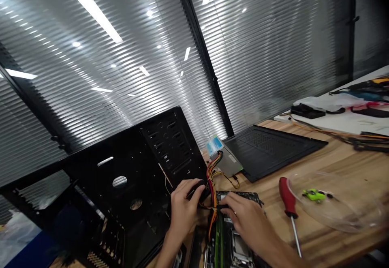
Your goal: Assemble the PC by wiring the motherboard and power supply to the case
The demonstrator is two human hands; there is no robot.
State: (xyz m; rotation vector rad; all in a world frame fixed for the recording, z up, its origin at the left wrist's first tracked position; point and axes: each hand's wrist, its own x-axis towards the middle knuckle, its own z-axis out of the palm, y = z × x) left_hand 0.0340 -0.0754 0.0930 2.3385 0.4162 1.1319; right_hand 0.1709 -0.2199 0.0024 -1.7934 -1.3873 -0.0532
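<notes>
My left hand is closed, thumb and finger pinched on a dark cable piece beside the wire bundle. My right hand is closed too, its fingertips on a small black piece against the same bundle. The red, orange and yellow wires run from a silver power supply down between my hands. Beneath them lies a motherboard with a metal processor socket and green memory sticks. My fingers partly hide what they grip.
The black computer case stands open on the left. Behind the power supply lies a black side panel. A red-handled screwdriver and a clear plastic dish with a bright green item are on the right. Cables lie farther back.
</notes>
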